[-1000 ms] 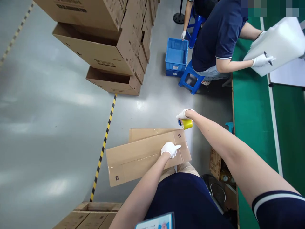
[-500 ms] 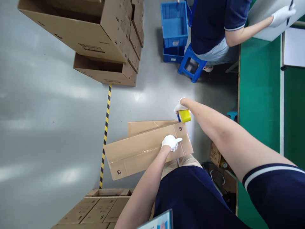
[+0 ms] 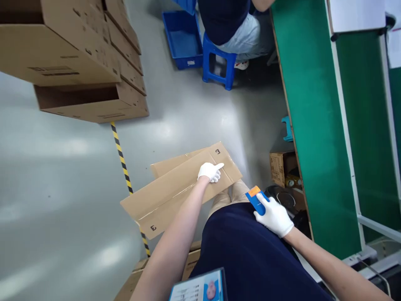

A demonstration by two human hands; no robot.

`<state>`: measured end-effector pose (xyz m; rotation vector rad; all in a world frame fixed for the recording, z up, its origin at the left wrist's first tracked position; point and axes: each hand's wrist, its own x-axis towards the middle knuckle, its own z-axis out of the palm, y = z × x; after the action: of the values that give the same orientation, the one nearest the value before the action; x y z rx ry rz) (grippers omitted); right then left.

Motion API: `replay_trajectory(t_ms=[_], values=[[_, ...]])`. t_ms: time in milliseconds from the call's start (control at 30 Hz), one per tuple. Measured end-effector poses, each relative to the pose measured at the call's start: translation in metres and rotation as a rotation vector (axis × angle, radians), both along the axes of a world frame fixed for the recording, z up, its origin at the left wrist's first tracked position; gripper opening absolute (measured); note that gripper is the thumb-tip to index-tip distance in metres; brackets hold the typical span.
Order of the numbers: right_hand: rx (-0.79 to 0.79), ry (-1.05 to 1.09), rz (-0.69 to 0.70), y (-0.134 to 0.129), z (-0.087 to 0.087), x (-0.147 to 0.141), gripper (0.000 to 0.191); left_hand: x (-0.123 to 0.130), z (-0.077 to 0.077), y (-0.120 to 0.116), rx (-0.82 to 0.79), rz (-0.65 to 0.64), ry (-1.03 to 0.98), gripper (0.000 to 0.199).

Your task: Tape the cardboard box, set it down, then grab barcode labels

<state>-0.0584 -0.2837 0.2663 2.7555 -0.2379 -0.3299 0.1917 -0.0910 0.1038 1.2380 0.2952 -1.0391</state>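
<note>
Plainly, an "E" mark on the cardboard box (image 3: pixel 175 188) beside the left hand (image 3: pixel 209 172).

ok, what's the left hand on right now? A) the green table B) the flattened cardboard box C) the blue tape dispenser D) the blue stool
B: the gloved left hand presses flat on the flattened cardboard box over the lap, while the right hand holds the blue tape dispenser.

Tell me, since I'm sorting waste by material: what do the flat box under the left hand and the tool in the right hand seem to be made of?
The flat box looks like brown corrugated cardboard, matte, with a glossy strip that is probably clear tape along its seam. The tool in the right hand seems smooth blue plastic with an orange tip. Both gloves, the left hand too, look like white knit fabric.
</note>
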Motion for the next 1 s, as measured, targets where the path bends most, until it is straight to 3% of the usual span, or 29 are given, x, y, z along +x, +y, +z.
replay_trajectory(t_ms=[67,133,367,433,533,633,800,900,1000], values=[[0.011,0.007,-0.020,-0.008,-0.008,-0.006,0.071,-0.002,0.003,0.000,0.027,0.009,-0.039,0.059],[0.025,0.011,-0.034,-0.010,-0.019,0.007,0.069,-0.005,0.007,0.001,0.049,0.016,-0.072,0.058],[0.141,0.041,-0.116,-0.013,-0.068,0.117,0.053,-0.004,0.007,-0.005,0.074,0.018,-0.068,0.057],[0.172,0.089,-0.180,-0.024,-0.073,0.136,0.050,-0.002,0.004,-0.008,0.056,0.009,-0.031,0.060],[0.208,0.132,-0.223,-0.054,-0.068,0.142,0.047,-0.003,-0.006,-0.001,0.020,0.016,0.031,0.062],[0.170,0.154,-0.242,-0.089,-0.057,0.132,0.048,-0.017,-0.029,0.027,0.002,0.070,0.080,0.063],[0.080,0.166,-0.279,-0.120,-0.038,0.108,0.050,-0.061,-0.086,0.108,-0.016,0.185,0.142,0.063],[0.068,0.163,-0.296,-0.107,-0.031,0.087,0.044,-0.088,-0.120,0.154,-0.021,0.214,0.167,0.063],[0.064,0.128,-0.283,-0.060,-0.028,0.064,0.044,-0.110,-0.152,0.192,-0.040,0.218,0.165,0.062]])
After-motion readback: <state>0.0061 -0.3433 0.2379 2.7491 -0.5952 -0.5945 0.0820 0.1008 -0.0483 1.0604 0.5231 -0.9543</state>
